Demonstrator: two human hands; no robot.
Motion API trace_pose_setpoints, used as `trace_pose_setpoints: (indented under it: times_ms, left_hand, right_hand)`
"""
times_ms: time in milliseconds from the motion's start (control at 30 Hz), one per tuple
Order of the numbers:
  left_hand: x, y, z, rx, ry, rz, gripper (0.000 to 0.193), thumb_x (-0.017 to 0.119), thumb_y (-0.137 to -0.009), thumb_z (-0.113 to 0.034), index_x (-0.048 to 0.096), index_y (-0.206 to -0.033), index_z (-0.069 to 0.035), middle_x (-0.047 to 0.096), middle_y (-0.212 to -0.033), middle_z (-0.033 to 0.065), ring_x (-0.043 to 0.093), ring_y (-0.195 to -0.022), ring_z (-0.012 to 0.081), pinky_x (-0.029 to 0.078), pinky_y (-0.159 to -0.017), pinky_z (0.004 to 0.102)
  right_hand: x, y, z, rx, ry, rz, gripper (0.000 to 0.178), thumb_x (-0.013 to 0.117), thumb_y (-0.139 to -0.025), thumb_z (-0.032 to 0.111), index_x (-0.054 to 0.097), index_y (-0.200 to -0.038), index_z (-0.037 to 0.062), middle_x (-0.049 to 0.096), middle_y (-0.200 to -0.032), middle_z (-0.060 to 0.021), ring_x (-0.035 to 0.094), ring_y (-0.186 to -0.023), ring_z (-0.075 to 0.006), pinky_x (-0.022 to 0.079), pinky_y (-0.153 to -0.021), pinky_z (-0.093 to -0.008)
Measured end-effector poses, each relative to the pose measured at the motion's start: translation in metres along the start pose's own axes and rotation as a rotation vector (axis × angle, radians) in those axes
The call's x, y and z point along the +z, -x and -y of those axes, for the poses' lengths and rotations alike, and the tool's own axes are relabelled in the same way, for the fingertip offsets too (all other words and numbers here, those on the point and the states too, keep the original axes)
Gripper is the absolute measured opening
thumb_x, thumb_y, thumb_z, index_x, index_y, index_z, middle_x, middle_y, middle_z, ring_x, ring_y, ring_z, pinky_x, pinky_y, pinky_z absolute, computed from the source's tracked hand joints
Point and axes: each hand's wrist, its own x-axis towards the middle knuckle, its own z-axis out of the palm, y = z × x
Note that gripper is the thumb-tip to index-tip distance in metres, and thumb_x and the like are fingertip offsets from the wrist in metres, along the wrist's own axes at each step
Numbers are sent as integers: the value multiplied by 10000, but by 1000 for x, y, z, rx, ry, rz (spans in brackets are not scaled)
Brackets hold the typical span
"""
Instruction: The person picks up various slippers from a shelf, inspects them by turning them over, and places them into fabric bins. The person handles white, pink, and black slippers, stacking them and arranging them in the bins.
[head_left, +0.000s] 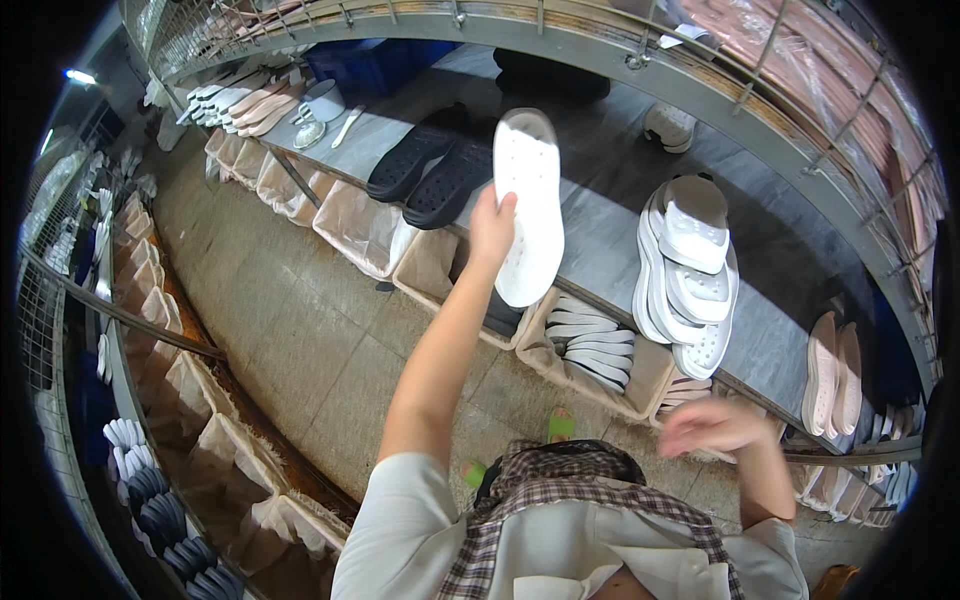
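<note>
My left hand is closed on the edge of a white shoe sole, held upright above the bench's front edge, its thumb on the face toward me. Just behind it on the bench lies a pair of black clogs. Farther right, several white clogs rest overlapping in a pile. My right hand is off the bench, nearer my body, blurred a little, its fingers loosely bent and apart from any object. Closest to it is a bin of pale pink pieces.
Under the grey bench runs a row of cloth-lined bins, one with white soles. Pink soles lie at the right end, a white mug at the far left. A wire shelf overhangs; another rack of bins lines the left.
</note>
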Motion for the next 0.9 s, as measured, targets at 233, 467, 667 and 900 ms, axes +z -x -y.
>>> trace_pose_setpoints:
  times_ms: [233,467,667,900]
  left_hand:
    - [-96,135,-40,133,290,-136,451,538,-905,-129,360,-1281,45,477,-1203,150,482,-1107,217,378,-947,339]
    - [-163,207,-66,293,229,-263,434,553,-925,-175,372,-1254,42,476,-1210,141,489,-1093,203,379,-942,317]
    - [-196,238,-95,348,322,-260,437,566,-920,-167,363,-1249,37,489,-1206,134,496,-1071,181,390,-924,306]
    - [-201,254,-114,339,445,-327,442,569,-921,-176,360,-1249,33,491,-1190,117,487,-1071,167,389,-921,304]
  right_hand:
    - [76,-179,-181,219,471,281,328,499,-838,168,589,-1080,-34,635,-1032,-131,581,-924,-231,461,-775,-339]
    - [114,-256,-233,505,1317,345,431,534,-797,314,628,-1077,0,613,-1072,-243,603,-978,-363,469,-828,-423]
    - [121,-249,-234,625,960,198,503,424,-902,444,582,-1163,44,628,-1072,-201,617,-963,-295,470,-801,-390]
    - [113,-275,-270,387,1118,479,409,443,-891,304,571,-1165,28,617,-1090,-208,609,-991,-310,470,-825,-405]
